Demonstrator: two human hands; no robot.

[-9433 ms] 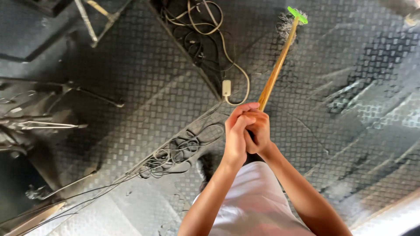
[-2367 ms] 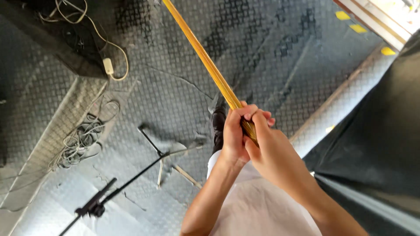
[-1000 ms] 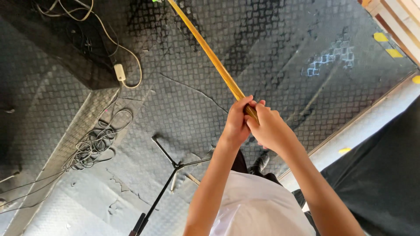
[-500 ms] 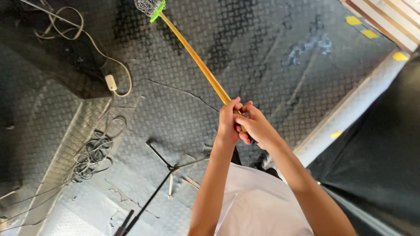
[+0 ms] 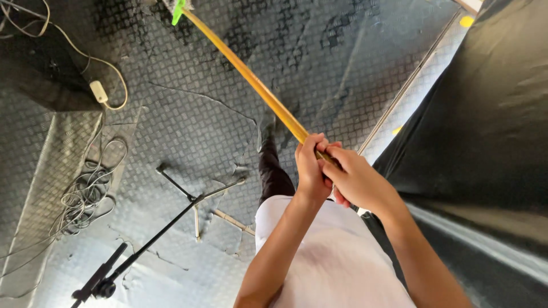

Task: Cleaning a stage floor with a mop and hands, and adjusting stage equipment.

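Head view: looking straight down at two bare arms, a white shirt [image 5: 331, 256] and a dark checker-plate floor [image 5: 188, 120].
Left hand [image 5: 311, 171]: fingers clenched around the near end of the broom handle, thumb side up, sitting just ahead of the other hand.
Right hand [image 5: 357, 179]: also wrapped tight on the handle, right behind the left one, the two touching each other.
Broom [image 5: 251, 85]: long yellow wooden stick running from the hands up and left across the frame; its green head [image 5: 178, 10] is at the top edge, down on the floor, mostly cut off.
Leg [image 5: 274, 171]: dark trouser leg visible just under the stick, near the hands.
Stand [image 5: 171, 222]: black tripod mic stand lying flat on the floor to the left, well apart from the broom.
Cables [image 5: 85, 194]: loose tangle of thin wire at far left, plus a pale cord with a small white box [image 5: 99, 91] higher up.
Right side: big black sheet [image 5: 491, 114] hanging or draped, with a pale strip [image 5: 411, 85] of floor edge along it.
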